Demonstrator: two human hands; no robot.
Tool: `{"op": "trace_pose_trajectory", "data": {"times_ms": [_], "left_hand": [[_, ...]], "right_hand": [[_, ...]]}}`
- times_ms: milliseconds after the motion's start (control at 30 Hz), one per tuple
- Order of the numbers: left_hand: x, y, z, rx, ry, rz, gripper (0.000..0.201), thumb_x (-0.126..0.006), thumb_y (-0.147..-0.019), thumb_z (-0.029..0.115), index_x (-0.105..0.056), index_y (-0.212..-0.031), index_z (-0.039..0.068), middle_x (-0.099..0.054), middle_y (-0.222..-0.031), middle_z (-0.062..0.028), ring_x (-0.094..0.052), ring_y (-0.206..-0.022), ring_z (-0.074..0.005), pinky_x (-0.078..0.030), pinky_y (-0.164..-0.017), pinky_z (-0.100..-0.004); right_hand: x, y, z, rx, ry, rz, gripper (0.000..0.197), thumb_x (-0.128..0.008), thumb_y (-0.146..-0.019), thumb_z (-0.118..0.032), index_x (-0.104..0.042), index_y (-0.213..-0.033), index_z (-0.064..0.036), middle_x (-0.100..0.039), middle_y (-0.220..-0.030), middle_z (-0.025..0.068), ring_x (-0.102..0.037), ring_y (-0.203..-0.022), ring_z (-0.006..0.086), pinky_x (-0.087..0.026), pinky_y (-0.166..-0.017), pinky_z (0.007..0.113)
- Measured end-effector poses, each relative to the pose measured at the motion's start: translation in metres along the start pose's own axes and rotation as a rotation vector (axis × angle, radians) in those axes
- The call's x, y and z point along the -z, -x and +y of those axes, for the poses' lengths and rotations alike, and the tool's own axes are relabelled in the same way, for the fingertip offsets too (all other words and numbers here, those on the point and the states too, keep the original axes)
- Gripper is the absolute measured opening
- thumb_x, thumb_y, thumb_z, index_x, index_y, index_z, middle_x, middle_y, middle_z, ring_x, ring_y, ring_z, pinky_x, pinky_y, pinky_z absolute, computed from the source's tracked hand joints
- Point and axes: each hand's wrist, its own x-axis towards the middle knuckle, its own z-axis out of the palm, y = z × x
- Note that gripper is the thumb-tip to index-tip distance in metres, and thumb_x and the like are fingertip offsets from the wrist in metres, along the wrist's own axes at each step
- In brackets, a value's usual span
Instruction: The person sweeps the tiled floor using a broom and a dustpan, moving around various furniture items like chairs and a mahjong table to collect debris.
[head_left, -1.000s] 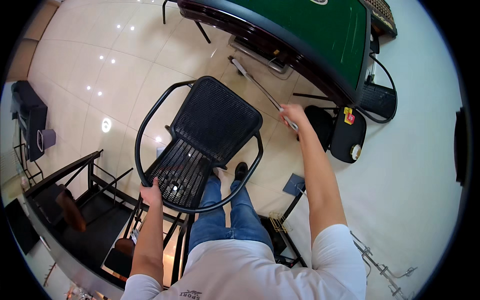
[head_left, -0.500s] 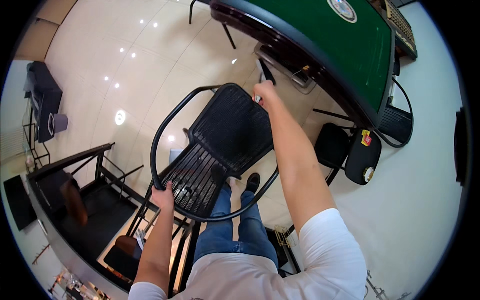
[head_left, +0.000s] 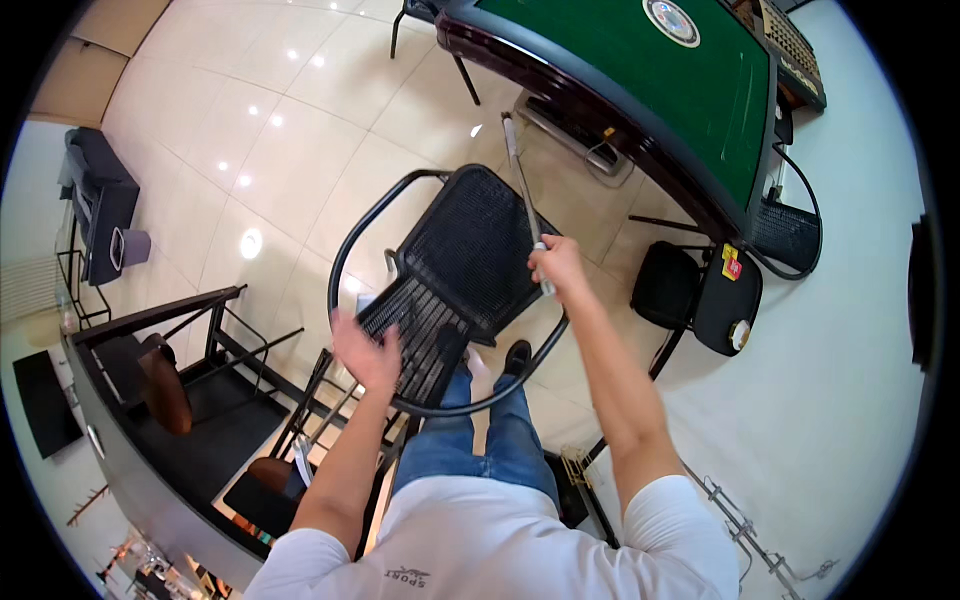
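A black woven chair with a looped tubular armrest frame stands before my legs, its mesh panel toward the table. My right hand is closed around the pale grip of a long thin pole. The pole slants across the panel's right edge, and its far end shows a narrow head over the tiles near the table. My left hand, somewhat blurred, is over the left part of the chair's loop and slatted part. Its fingers are spread, and nothing shows in them.
A green-topped table with a dark rim stands at the upper right. Beside it are a black chair and another chair by the wall. At left are a dark table frame, a grey bin and a sofa.
My left hand has let go of the chair's loop and moved right with fingers spread. My right hand has come down closer, and the pole now lies in view across the chair's edge.
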Motion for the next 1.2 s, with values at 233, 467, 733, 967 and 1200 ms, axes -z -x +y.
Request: {"op": "trace_pose_trajectory", "data": {"times_ms": [233, 467, 733, 967, 1200], "left_hand": [[-0.016, -0.075, 0.123, 0.682, 1.016, -1.424, 0.053, -0.056, -0.092, 0.057, -0.067, -0.103, 0.006, -0.067, -0.095, -0.0064, -0.063, -0.089, -0.0168, -0.051, -0.076, -0.0353], [-0.032, -0.106, 0.11, 0.765, 1.14, -1.412, 0.024, -0.058, -0.097, 0.025, -0.058, -0.081, 0.007, -0.058, -0.07, -0.0037, -0.058, -0.06, -0.0179, -0.048, -0.051, -0.0332], [-0.041, -0.152, -0.016, -0.021, 0.225, -0.99, 0.027, -0.076, -0.073, 0.023, -0.067, -0.087, 0.002, -0.065, -0.075, -0.014, -0.063, -0.069, -0.026, -0.051, -0.064, -0.0386], [-0.058, -0.133, -0.08, -0.154, -0.237, -0.725, 0.041, -0.078, -0.059, 0.017, -0.076, -0.101, 0.017, -0.014, -0.16, -0.0168, -0.05, -0.127, -0.0385, -0.046, -0.103, -0.0407], [-0.072, -0.136, -0.081, 0.057, 0.447, -0.911, 0.094, -0.072, -0.059, -0.005, -0.02, -0.137, -0.007, -0.071, -0.089, -0.0137, -0.067, -0.079, -0.0244, -0.053, -0.07, -0.0319]], "right_hand": [[-0.099, 0.104, -0.016, 0.088, 0.335, 0.183, 0.048, -0.064, -0.08, -0.022, -0.061, -0.12, 0.004, -0.068, -0.101, 0.028, -0.066, -0.097, 0.0421, -0.051, -0.085, 0.044], [-0.1, 0.107, 0.045, 0.22, -0.035, 0.029, 0.037, -0.067, -0.085, -0.024, -0.066, -0.113, 0.0001, -0.07, -0.09, 0.0136, -0.068, -0.081, 0.02, -0.053, -0.074, 0.032], [-0.098, 0.148, 0.166, -0.163, 0.576, 0.65, 0.06, -0.068, -0.08, -0.021, -0.048, -0.129, 0.0083, -0.054, -0.124, 0.0289, -0.05, -0.117, 0.0427, -0.038, -0.102, 0.047], [-0.12, 0.129, 0.321, -0.59, 0.081, 0.792, 0.044, -0.061, -0.09, -0.013, -0.043, -0.125, 0.0072, -0.06, -0.098, 0.0225, -0.062, -0.066, 0.0284, -0.052, -0.057, 0.039], [-0.095, 0.141, 0.234, -0.613, -0.549, 1.043, 0.026, -0.066, -0.087, -0.013, -0.047, -0.072, -0.0046, -0.044, -0.052, 0.0039, -0.039, -0.035, 0.0162, -0.03, -0.032, 0.033]]}}
